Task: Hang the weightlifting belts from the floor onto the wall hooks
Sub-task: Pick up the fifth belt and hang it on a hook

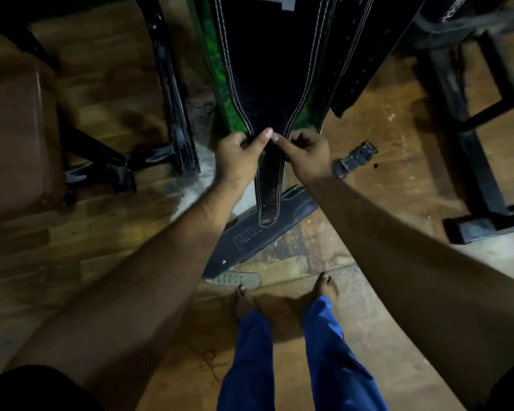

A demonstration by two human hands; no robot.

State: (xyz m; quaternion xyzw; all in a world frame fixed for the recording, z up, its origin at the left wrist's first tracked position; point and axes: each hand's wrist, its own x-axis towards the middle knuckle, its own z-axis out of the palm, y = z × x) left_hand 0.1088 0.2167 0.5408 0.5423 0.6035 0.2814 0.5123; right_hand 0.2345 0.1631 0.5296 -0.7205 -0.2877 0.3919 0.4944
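Observation:
A black weightlifting belt with white stitching (275, 69) hangs down in front of me, its narrow holed tail reaching toward the floor. My left hand (238, 155) grips its left edge where it narrows, thumb on the front. My right hand (304, 152) pinches the right edge at the same height. A second dark belt (365, 54) hangs just to the right. A dark embossed belt (261, 232) lies on the wooden floor under the hanging tail. A pale grey holed strap end (235, 278) lies beside my left foot. The wall hooks are out of view.
A black metal frame leg (172, 93) stands to the left, with a brown padded seat (15, 123) further left. Another black frame (472, 137) stands at the right. A small black buckle piece (353, 158) lies on the floor. My bare feet (285, 298) stand close to the floor belt.

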